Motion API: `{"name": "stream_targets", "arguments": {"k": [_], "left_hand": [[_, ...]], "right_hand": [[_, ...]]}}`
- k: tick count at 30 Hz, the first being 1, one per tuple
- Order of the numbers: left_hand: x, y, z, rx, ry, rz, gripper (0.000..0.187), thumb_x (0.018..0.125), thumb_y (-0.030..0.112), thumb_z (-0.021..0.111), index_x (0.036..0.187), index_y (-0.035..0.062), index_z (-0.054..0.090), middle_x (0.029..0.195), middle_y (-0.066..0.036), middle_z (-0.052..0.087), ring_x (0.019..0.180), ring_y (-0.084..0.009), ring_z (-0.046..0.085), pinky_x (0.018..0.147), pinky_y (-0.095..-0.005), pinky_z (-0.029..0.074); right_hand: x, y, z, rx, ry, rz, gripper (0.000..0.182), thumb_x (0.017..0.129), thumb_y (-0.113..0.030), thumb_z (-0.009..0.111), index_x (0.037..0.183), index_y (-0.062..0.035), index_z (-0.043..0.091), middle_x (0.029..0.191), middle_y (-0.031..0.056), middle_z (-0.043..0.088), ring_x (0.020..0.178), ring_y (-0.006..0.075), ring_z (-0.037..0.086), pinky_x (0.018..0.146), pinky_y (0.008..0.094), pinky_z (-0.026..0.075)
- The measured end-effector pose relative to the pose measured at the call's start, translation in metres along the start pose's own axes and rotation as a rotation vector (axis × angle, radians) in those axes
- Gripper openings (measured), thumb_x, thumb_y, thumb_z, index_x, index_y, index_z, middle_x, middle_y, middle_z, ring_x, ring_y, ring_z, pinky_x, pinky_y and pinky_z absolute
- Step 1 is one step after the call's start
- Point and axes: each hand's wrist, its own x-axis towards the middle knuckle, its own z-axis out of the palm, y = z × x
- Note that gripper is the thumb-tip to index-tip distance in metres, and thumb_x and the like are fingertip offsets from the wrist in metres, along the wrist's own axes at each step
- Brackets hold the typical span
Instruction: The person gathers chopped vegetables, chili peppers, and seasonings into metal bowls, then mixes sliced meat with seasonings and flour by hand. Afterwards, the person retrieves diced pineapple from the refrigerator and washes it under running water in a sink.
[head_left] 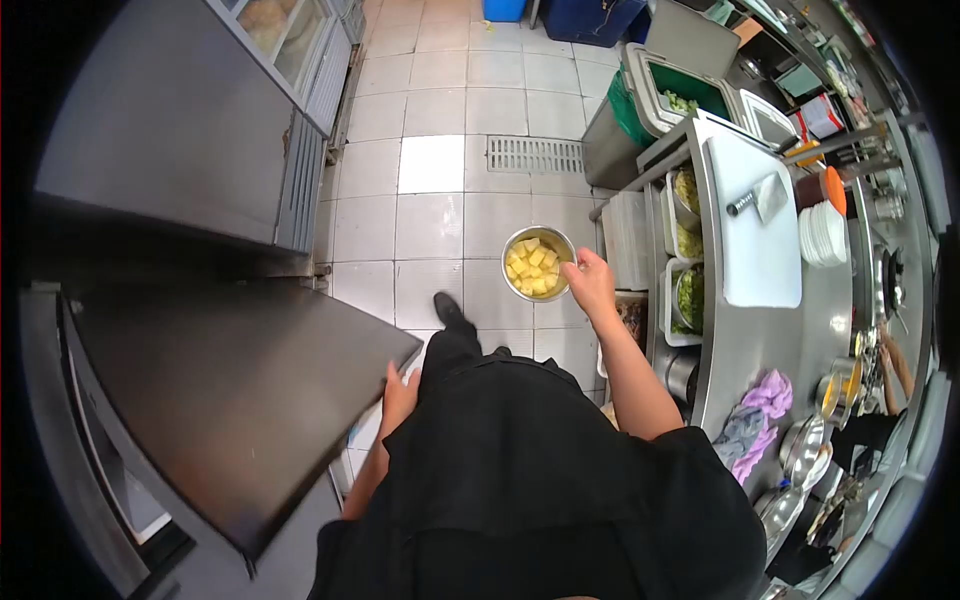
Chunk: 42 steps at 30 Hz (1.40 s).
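A round metal container (pixel 508 284) with yellow chunks (pixel 533 266) inside hangs over the tiled floor. My right hand (pixel 588 282) grips its right rim, thumb over the edge. At the left, my left hand (pixel 400 394) is at the edge of a grey metal door (pixel 250 390), which stands swung out from a cabinet. The fingers of this hand are partly hidden behind the door edge, so its grip is unclear.
On the right, a steel counter (pixel 765 345) bears a white board (pixel 745 250), a scraper, plates and cloths (pixel 765 400). Food trays sit below its edge. An open-lidded bin (pixel 615 150) stands beyond. Another cabinet (pixel 180 120) is at upper left.
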Motion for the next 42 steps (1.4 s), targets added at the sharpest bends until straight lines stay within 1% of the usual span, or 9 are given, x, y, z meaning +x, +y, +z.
{"name": "stream_targets", "arguments": {"k": [4, 9, 12, 15, 22, 26, 29, 34, 42], "left_hand": [[-0.010, -0.017, -0.007, -0.039, 0.249, -0.319, 0.071, 0.090, 0.037, 0.063, 0.142, -0.0025, 0.036, 0.106, -0.023, 0.066, 0.097, -0.0308, 0.066, 0.084, -0.0383, 0.051], [-0.021, -0.050, -0.085, 0.254, 0.148, -0.646, 0.069, 0.090, 0.037, 0.064, 0.141, -0.0019, 0.039, 0.106, -0.023, 0.066, 0.095, -0.0298, 0.066, 0.081, -0.0384, 0.052], [0.017, -0.025, -0.123, 0.370, 0.065, -0.708, 0.067, 0.090, 0.038, 0.064, 0.140, -0.0016, 0.041, 0.105, -0.022, 0.067, 0.093, -0.0292, 0.067, 0.080, -0.0385, 0.052], [0.115, 0.034, -0.134, 0.432, 0.009, -0.607, 0.066, 0.090, 0.038, 0.064, 0.139, -0.0012, 0.043, 0.105, -0.022, 0.067, 0.092, -0.0286, 0.067, 0.078, -0.0385, 0.052], [0.462, 0.295, -0.016, 0.071, -0.158, 0.237, 0.049, 0.093, 0.033, 0.061, 0.132, 0.0040, 0.053, 0.116, -0.018, 0.066, 0.095, -0.0220, 0.066, 0.080, -0.0322, 0.053], [0.485, 0.598, 0.032, 0.015, -0.456, 0.614, 0.040, 0.095, 0.029, 0.062, 0.126, 0.0045, 0.057, 0.115, -0.012, 0.065, 0.091, -0.0189, 0.066, 0.078, -0.0314, 0.053], [0.515, 0.726, 0.072, 0.192, -0.568, 0.653, 0.039, 0.094, 0.030, 0.063, 0.124, 0.0039, 0.058, 0.110, -0.011, 0.066, 0.090, -0.0187, 0.066, 0.075, -0.0318, 0.054], [0.566, 0.879, 0.135, 0.149, -0.585, 0.534, 0.031, 0.091, 0.028, 0.057, 0.080, -0.0010, 0.051, 0.075, -0.015, 0.061, 0.063, -0.0251, 0.061, 0.061, -0.0385, 0.050], [0.706, 1.092, 0.240, 0.260, -0.547, 0.776, 0.025, 0.081, 0.020, 0.059, 0.071, 0.0004, 0.049, 0.062, -0.012, 0.053, 0.059, -0.0214, 0.052, 0.056, -0.0375, 0.043]], "right_hand": [[0.067, -0.018, 0.025, -0.018, -0.084, 0.085, 0.029, 0.073, -0.026, 0.063, 0.076, 0.0013, 0.053, 0.063, 0.0181, 0.053, 0.059, 0.0263, 0.051, 0.059, 0.0406, 0.044], [0.153, -0.039, 0.040, -0.019, -0.064, 0.057, 0.029, 0.073, -0.026, 0.063, 0.075, 0.0011, 0.054, 0.063, 0.0176, 0.053, 0.060, 0.0251, 0.051, 0.059, 0.0402, 0.044], [0.203, -0.050, 0.040, -0.015, -0.072, 0.124, 0.028, 0.072, -0.026, 0.064, 0.078, 0.0006, 0.056, 0.064, 0.0176, 0.054, 0.060, 0.0248, 0.053, 0.060, 0.0400, 0.045], [0.251, -0.060, 0.037, -0.033, -0.009, 0.153, 0.028, 0.073, -0.027, 0.064, 0.079, -0.0004, 0.058, 0.070, 0.0240, 0.060, 0.068, 0.0377, 0.062, 0.064, 0.0450, 0.047], [0.394, -0.026, 0.044, 0.072, 0.037, 0.242, 0.028, 0.073, -0.026, 0.063, 0.087, -0.0026, 0.065, 0.075, 0.0215, 0.065, 0.074, 0.0355, 0.066, 0.067, 0.0451, 0.049], [0.507, -0.017, 0.038, 0.180, 0.047, 0.265, 0.028, 0.073, -0.026, 0.062, 0.091, -0.0043, 0.067, 0.077, 0.0192, 0.067, 0.074, 0.0345, 0.066, 0.067, 0.0440, 0.050], [0.591, -0.024, 0.012, 0.179, 0.018, 0.252, 0.026, 0.074, -0.024, 0.062, 0.092, -0.0052, 0.067, 0.077, 0.0186, 0.067, 0.073, 0.0333, 0.066, 0.065, 0.0427, 0.050], [0.714, -0.053, -0.046, 0.177, 0.046, 0.155, 0.025, 0.077, -0.025, 0.066, 0.084, -0.0012, 0.063, 0.074, 0.0174, 0.064, 0.069, 0.0288, 0.064, 0.064, 0.0399, 0.048], [0.903, -0.056, -0.153, 0.199, 0.112, 0.199, 0.033, 0.090, -0.036, 0.064, 0.082, -0.0038, 0.060, 0.070, 0.0137, 0.060, 0.065, 0.0286, 0.058, 0.060, 0.0402, 0.046]]}}
